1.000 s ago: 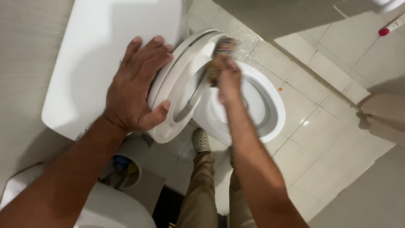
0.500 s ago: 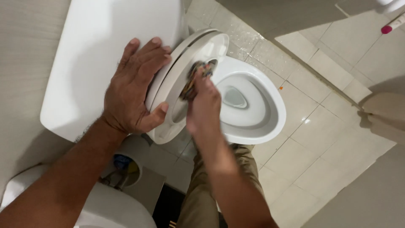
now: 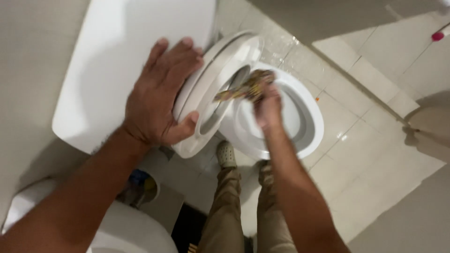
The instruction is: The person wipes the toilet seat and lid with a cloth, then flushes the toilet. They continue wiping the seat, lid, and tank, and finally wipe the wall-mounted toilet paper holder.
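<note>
My left hand [image 3: 161,96] lies flat on the raised white toilet lid and seat [image 3: 213,79], holding them upright against the white tank [image 3: 117,61]. My right hand [image 3: 268,108] grips a brownish, patterned cloth [image 3: 246,88] and presses it against the underside of the raised seat, above the white toilet bowl [image 3: 307,122]. The cloth is motion-blurred.
I stand on a wet, light tiled floor [image 3: 375,154]; my legs in khaki trousers [image 3: 227,211] and a grey shoe [image 3: 227,153] show below. A small bin [image 3: 138,185] sits left of my legs. A pink-tipped object [image 3: 439,34] lies at top right.
My right hand has swept the cloth along the raised seat: from its top edge down to the left, then back up to the right. My left hand has stayed on the lid.
</note>
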